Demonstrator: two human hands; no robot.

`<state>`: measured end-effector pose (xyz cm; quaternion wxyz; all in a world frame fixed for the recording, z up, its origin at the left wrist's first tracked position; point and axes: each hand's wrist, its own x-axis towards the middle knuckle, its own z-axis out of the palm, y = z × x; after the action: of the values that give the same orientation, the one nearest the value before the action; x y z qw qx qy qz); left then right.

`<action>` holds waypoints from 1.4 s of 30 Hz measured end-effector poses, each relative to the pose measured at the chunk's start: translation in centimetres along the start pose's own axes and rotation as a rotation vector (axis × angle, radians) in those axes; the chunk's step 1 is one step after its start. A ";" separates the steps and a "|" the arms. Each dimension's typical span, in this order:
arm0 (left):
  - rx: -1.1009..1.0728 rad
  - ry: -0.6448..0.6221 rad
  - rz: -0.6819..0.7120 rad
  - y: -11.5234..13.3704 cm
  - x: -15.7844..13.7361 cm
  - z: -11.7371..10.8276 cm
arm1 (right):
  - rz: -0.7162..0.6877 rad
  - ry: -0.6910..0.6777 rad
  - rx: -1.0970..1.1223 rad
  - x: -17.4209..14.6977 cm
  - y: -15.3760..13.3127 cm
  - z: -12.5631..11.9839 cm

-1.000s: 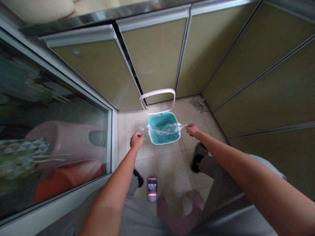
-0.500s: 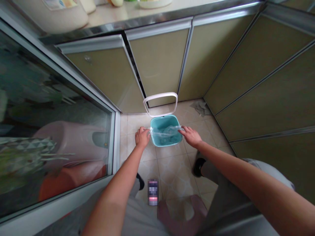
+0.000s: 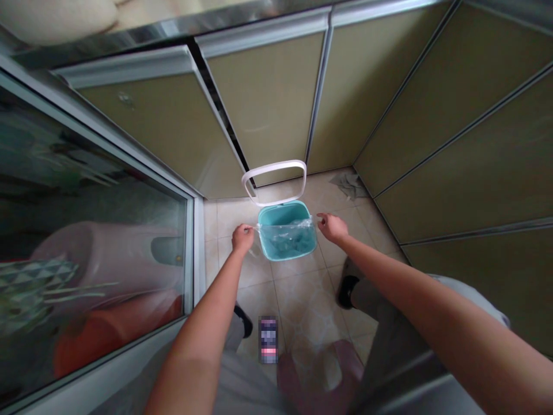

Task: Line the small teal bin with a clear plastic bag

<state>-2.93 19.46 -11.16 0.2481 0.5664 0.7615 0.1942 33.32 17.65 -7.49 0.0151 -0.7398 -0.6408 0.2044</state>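
Observation:
A teal bin [image 3: 280,253] stands on the floor in front of me, its white rim frame [image 3: 273,168] tipped up at the back. Inside sits a clear plastic bag [image 3: 285,233], its upper edge stretched across the opening. My left hand [image 3: 242,237] is just left of the bin, thumb and forefinger pinched on the bag's edge. To the right is my right hand [image 3: 333,228], forefinger reaching toward the bag's right edge. A small gap shows between these fingertips and the bag; the other fingers are curled.
Tan cabinet doors [image 3: 268,98] rise behind the bin and along the right. A glass door [image 3: 121,253] stands at left. A grey cloth [image 3: 348,184] lies in the floor corner. A blurred-out item [image 3: 268,340] and a pinkish stool-like object [image 3: 319,392] are near my feet.
My hands have moved further apart. The right fingers have come away from the bag's edge, while the left still pinches it. The bag's edge looks straighter across the bin.

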 end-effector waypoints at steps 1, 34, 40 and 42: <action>-0.044 -0.009 -0.020 -0.2 0.3 0.2 | 0.018 0.046 0.012 -0.1 0.0 -0.1; -0.184 -0.027 0.101 -0.7 3.2 1.5 | -0.029 0.089 0.205 3.8 -1.6 0.4; -0.179 -0.032 0.132 0.1 6.1 1.9 | 0.074 0.093 0.325 9.1 -1.6 2.1; -0.189 -0.042 0.133 0.3 7.2 2.1 | 0.100 0.104 0.374 10.8 -1.6 2.7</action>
<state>-3.13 26.51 -13.84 0.3028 0.5936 0.6952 0.2695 31.95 27.59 -12.56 0.1751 -0.7647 -0.5524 0.2819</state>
